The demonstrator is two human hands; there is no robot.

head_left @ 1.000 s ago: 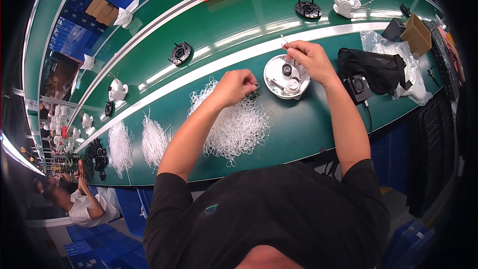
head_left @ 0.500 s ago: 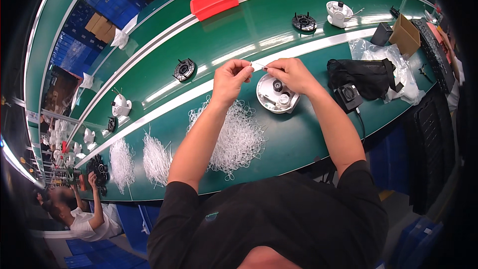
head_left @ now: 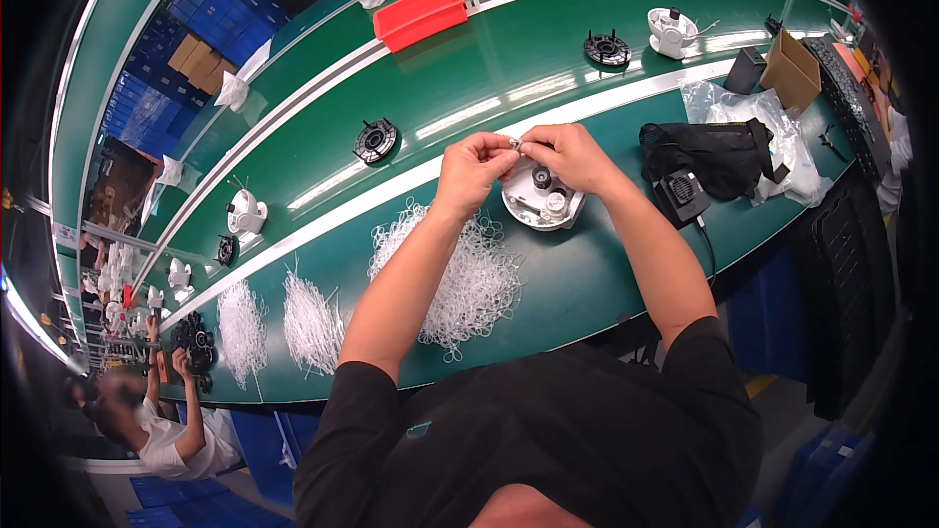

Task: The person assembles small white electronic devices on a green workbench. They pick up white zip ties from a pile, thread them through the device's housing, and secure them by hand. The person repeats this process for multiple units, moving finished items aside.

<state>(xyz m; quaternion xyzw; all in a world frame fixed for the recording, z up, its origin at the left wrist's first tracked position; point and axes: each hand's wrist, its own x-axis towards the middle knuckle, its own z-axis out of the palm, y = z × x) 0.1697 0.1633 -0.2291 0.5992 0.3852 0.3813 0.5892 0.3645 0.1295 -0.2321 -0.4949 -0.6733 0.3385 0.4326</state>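
Above the far rim of a round white plastic housing (head_left: 540, 212), my left hand (head_left: 471, 176) and my right hand (head_left: 572, 158) meet with fingertips pinched together. Between them shows a small whitish piece (head_left: 515, 144), too small to identify. The housing lies open side up on the green bench, with a black round knob-like part (head_left: 542, 177) and a pale round part (head_left: 557, 202) inside. My right hand covers part of its far right edge. Left of the housing, partly behind my left forearm, spreads a large heap of white looped cords (head_left: 469, 279).
Two smaller bundles of white cords (head_left: 311, 323) (head_left: 242, 332) lie farther left. Beyond the bench, a green conveyor carries black ring bases (head_left: 376, 141) and white units (head_left: 671, 34). To my right are a black bag (head_left: 704, 156) and black box-shaped device (head_left: 682, 198). A co-worker (head_left: 181, 430) sits far left.
My hands have drawn closer together, the left moving right and slightly nearer me; the gap between the fingertips has narrowed. Parts on the conveyor have shifted a little to the right.
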